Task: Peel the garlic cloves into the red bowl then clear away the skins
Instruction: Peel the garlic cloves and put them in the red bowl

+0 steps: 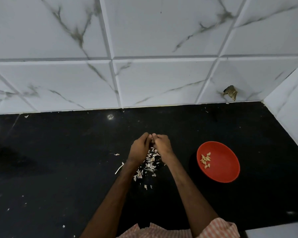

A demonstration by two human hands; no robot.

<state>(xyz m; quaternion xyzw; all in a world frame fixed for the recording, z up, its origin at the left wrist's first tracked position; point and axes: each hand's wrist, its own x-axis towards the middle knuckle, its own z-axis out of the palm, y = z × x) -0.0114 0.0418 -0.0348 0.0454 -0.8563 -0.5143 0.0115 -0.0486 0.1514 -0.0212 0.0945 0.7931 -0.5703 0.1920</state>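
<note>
Pinching fingertip to fingertip, left hand [138,148] and right hand [162,145], curled round something small, likely a garlic clove, hidden between them, left of the red bowl [228,170]. Could slip from so slight a pinch and vanish among the papery whitish skins [150,163] below. Peeled cloves [205,160] pale yellow, clustered inside the bowl's left half.
</note>
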